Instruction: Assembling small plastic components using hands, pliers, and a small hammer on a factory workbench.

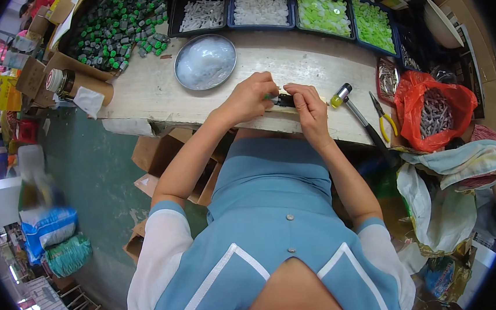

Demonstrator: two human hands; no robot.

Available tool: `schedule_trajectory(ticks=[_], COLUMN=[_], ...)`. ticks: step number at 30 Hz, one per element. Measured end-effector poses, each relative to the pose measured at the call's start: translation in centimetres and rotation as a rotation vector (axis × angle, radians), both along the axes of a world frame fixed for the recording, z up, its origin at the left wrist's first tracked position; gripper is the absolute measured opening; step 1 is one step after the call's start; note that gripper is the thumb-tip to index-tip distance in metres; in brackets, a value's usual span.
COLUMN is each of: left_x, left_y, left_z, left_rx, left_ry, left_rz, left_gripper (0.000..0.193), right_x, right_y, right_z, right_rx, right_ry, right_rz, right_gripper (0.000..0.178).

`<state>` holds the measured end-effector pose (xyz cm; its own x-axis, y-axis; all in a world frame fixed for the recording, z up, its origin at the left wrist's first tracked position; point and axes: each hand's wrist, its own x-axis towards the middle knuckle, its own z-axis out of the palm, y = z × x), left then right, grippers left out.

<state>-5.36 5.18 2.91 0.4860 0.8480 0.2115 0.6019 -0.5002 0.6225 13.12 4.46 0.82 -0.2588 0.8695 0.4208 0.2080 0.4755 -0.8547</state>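
At the near edge of the bench, my two hands are close together around a small black cylindrical part [284, 100] with a bit of green at its left end. My left hand [248, 101] is closed on the green end, its fingers curled. My right hand [312, 114] pinches the black end between thumb and fingers. Fingers cover much of the part, so its exact kind does not show. To the right lies a mallet [342, 93] with a yellow-tipped head and dark handle. Beyond my left hand is a round metal dish [181, 77] holding something whitish.
A heap of dark green-capped cylinders [116, 34] lies far left. Trays of small grey, white and lime parts [260, 3] line the back. Yellow-handled pliers [384, 118] and a red plastic bag [405, 107] of grey pieces are at right. A jar [60, 82] stands left.
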Motion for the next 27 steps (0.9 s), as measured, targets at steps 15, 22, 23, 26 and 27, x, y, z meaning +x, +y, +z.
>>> schedule_trajectory(ticks=[15, 22, 23, 26, 27], left_x=[0.7, 0.1, 0.3, 0.6, 0.6], left_y=[-0.6, 6.0, 7.7, 13.8, 15.6], left_z=[-1.9, 1.9, 2.9, 3.4, 3.3], left_rx=[-0.413, 0.047, 0.019, 0.150, 0.116], left_ry=[-0.591, 0.024, 0.082, 0.211, 0.235], left_rz=[0.386, 0.359, 0.441, 0.614, 0.611], left_gripper=[0.008, 0.020, 0.021, 0.023, 0.023], right_x=[-0.3, 9.1, 11.7, 19.2, 21.2], right_y=[0.9, 6.1, 7.4, 9.7, 10.3], right_z=[0.3, 1.6, 1.4, 0.5, 0.5], right_rx=[-0.013, -0.038, 0.051, -0.028, 0.047], right_ry=[-0.018, -0.290, -0.325, -0.698, -0.939], right_rz=[-0.022, -0.332, -0.387, -0.574, -0.581], right_gripper=[0.014, 0.022, 0.022, 0.023, 0.023])
